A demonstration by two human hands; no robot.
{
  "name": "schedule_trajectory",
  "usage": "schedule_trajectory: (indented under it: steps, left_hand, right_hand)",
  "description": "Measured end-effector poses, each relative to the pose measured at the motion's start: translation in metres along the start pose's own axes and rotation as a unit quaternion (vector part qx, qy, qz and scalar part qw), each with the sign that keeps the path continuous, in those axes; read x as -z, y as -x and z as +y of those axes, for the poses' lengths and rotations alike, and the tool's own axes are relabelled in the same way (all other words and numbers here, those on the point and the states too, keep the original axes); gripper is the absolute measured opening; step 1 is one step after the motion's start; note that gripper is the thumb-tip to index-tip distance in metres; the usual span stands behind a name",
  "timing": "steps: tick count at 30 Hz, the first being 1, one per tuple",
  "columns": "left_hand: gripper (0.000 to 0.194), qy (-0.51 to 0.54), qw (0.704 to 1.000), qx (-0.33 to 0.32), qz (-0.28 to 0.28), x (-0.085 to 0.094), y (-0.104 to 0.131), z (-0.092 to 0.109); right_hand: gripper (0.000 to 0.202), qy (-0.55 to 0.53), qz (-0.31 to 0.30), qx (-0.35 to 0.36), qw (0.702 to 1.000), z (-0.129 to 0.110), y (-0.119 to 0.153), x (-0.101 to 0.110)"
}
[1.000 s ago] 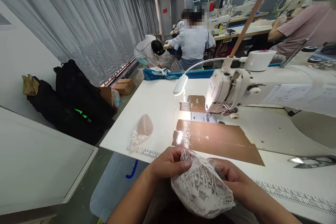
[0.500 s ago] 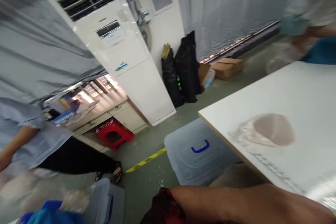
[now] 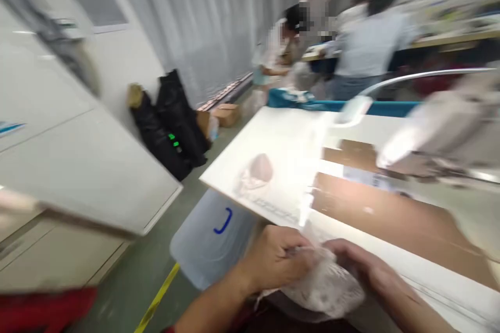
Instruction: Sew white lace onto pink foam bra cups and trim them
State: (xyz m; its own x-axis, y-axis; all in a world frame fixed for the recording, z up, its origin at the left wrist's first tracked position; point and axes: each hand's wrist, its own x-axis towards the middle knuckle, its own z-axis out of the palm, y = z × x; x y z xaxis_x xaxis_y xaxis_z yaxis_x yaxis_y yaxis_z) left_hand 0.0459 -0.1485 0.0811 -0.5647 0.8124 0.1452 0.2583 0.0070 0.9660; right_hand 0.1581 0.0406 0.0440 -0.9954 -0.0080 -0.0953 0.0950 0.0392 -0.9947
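Both my hands are together low in the view, at the near edge of the white table. My left hand (image 3: 282,259) is closed, its thumb and fingers pinching the edge of a white lace garment piece (image 3: 326,291). That piece hangs below the fingers and looks rounded, somewhat like a bra cup. On its other side my right hand (image 3: 361,265) holds the same lace, its fingertips partly hidden behind it and blurred. Ahead on the table lies a beige cup-shaped piece (image 3: 261,167) with white lace beside it.
A white table (image 3: 230,158) carries brown cardboard (image 3: 383,226), a white lamp (image 3: 355,110) and a pale fabric heap (image 3: 433,125) at right. A lidded plastic bin (image 3: 195,242) stands beside it. Black bags (image 3: 179,119) lean leftward. Two people (image 3: 367,44) are beyond the table.
The view has swung right, bringing the lamp, cardboard and people in. My hands and the lace piece now show, where before only a forearm crossed the bottom.
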Motion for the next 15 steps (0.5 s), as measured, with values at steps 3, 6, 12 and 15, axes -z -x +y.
schedule_trajectory:
  steps: [3, 6, 12, 15]
  left_hand:
    - [0.038, 0.004, 1.0, -0.016, -0.01, -0.011, -0.02, -0.006]
    - [0.042, -0.011, 0.997, -0.046, -0.054, -0.025, -0.034, -0.009]
    - [0.044, -0.039, 0.995, -0.037, -0.088, -0.044, -0.058, -0.001]
    - [0.044, -0.062, 0.994, -0.044, -0.084, -0.05, -0.072, 0.003]
  right_hand:
    - [0.06, 0.076, 0.01, 0.006, 0.997, -0.017, 0.028, 0.009]
    - [0.035, 0.079, 0.081, 0.001, 0.994, -0.027, 0.031, 0.009]
    - [0.042, -0.039, 0.104, 0.041, 0.993, -0.029, 0.053, 0.034]
    - [0.041, -0.06, 0.086, 0.071, 0.992, -0.027, 0.069, 0.054]
